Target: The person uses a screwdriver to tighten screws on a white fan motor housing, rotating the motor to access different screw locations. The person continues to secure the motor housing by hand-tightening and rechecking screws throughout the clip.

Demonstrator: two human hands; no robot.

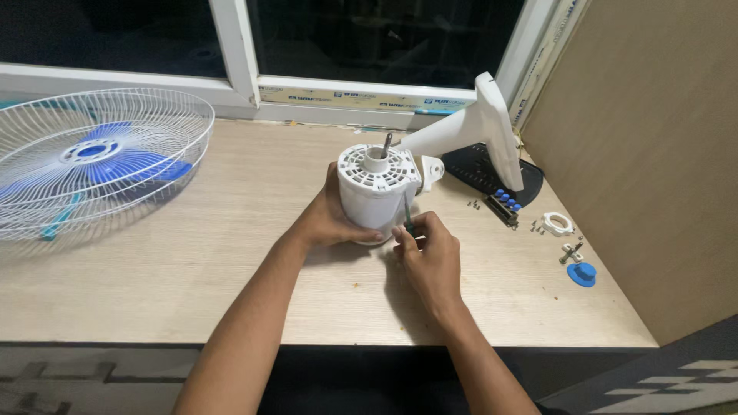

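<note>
1. My left hand [332, 219] wraps the white fan motor housing [377, 192], which stands upright mid-worktop [192, 269], shaft up.
2. My right hand [432, 257] is closed on a thin green-handled screwdriver [408, 219], its tip against the housing's side.
3. I judge it best to keep the tool square to the screw and brace the housing firmly.
4. Loose screws [474, 204] and the blue knob [582, 273] lie well apart to the right; the fan cage [100, 154] sits far left.
</note>
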